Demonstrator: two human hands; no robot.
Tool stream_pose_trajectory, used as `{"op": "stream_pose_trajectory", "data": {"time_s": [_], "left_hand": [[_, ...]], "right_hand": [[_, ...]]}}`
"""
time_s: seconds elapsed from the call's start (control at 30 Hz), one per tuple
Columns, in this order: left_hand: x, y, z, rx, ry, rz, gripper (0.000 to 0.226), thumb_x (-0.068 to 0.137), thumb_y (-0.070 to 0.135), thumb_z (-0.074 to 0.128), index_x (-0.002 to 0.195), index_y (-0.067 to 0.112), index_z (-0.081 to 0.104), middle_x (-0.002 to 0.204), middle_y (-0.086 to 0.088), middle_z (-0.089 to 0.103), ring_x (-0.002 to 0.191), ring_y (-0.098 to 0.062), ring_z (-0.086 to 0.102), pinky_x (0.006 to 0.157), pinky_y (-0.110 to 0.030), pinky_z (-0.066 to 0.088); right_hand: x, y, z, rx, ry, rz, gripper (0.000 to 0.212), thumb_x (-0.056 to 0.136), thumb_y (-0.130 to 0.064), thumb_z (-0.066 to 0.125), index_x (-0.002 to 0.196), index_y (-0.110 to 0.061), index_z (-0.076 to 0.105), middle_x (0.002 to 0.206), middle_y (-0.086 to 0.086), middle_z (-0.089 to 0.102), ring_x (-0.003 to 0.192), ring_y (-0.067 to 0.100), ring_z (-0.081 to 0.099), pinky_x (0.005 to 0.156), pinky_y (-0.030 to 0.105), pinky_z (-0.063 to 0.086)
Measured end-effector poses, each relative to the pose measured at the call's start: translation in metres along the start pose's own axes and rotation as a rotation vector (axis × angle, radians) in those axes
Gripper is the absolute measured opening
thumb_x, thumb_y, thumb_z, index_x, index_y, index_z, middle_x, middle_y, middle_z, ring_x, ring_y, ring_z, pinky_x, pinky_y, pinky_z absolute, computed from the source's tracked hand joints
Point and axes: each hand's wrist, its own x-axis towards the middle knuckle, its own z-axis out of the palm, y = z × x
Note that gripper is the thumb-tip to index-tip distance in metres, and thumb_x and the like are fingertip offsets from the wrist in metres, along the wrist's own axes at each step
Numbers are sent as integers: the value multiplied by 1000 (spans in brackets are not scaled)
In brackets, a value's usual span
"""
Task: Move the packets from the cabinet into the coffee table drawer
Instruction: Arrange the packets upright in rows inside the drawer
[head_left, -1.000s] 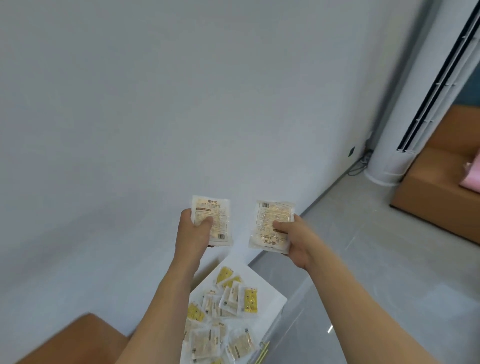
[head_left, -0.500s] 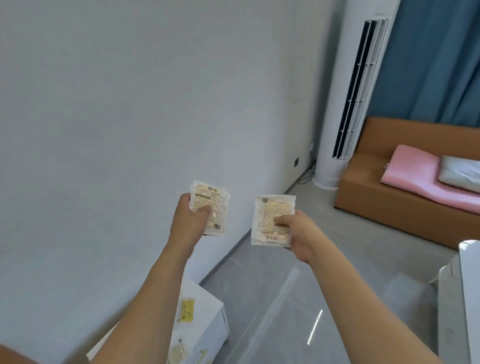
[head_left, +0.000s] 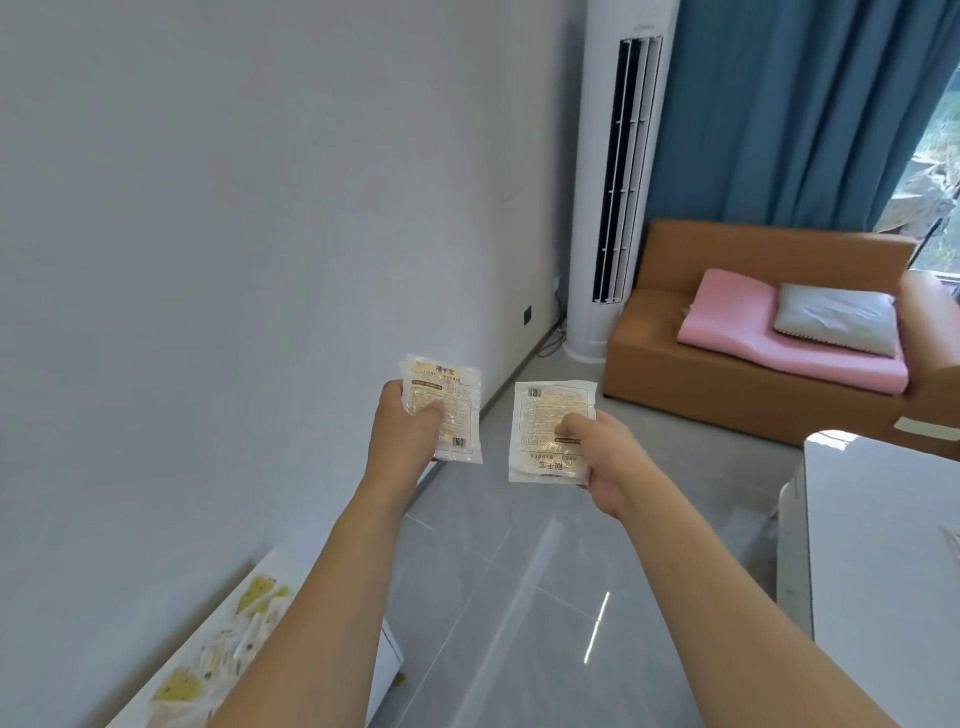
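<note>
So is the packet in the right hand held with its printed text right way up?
No, the packet in the right hand has its printed lettering upside down, pinched under the right hand.

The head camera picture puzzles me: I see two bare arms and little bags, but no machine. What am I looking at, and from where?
There is no machine here. A person wears a camera on the head, so you look forward and down along their own arms. The left hand grips one clear packet with printed writing, and the right hand pinches a second packet; both are held up in the air, apart from each other. Low on the left is a white cabinet top with more small packets lying on it, some yellow. At the right edge is a white table. Beyond stand a tall white air conditioner, an orange sofa with a pink cushion, and a blue curtain.
</note>
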Motion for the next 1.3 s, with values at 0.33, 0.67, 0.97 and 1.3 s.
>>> {"op": "stream_pose_trajectory", "data": {"time_s": [0.33,0.67,0.97,1.3], "left_hand": [[-119,34,160,-60,1,8,22,94,9,58,99,30,52,100,9,65,86,-13,67,55,-28,57],[-191,53,263,20,-56,20,20,91,12,59,109,19,54,102,4,68,89,-17,69,67,-33,56],[-285,81,354,6,-59,53,18,91,8,59,102,22,54,99,3,68,85,-16,69,64,-30,54],[-420,100,473,20,-15,30,16,91,7,60,102,17,55,98,2,68,86,-18,68,74,-36,58]], "right_hand": [[-51,-31,-202,4,30,-45,24,84,-2,52,102,-14,63,89,6,76,76,26,74,65,37,59],[-90,-45,-326,34,61,-43,23,85,-1,50,98,-14,63,80,1,77,73,23,74,58,32,57],[-139,-57,-449,25,42,-56,23,87,-3,53,103,-16,61,92,4,76,80,24,74,72,39,61],[-198,-65,-624,-24,56,-37,25,87,-5,53,108,-16,58,99,5,72,84,24,73,70,37,60]]}}
